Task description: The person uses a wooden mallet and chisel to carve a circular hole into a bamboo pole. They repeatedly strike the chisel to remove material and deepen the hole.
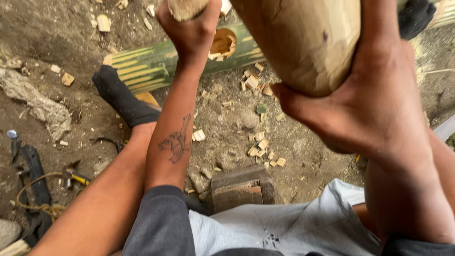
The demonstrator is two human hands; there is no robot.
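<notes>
Two bare hands are gripping wooden pieces close under the camera. The left hand point(192, 28) is reaching forward with its fingers curled tight around the rounded end of a pale wooden handle point(186, 7), most of which is running out past the top edge. The right hand point(365, 104) is cupping the underside of a thick pale log point(308, 38), fingers pressed together against the wood (the fingertips are hidden behind it). Beyond the hands, a green striped bamboo pole point(156, 64) is lying on the dirt ground point(57, 33), with a ragged hole point(222, 45) cut into its side. Pale wood chips point(260, 144) are lying scattered near it. A black-socked foot point(121, 97) is resting just beside the pole. A wooden block point(241, 187) is sitting near the person's lap.
</notes>
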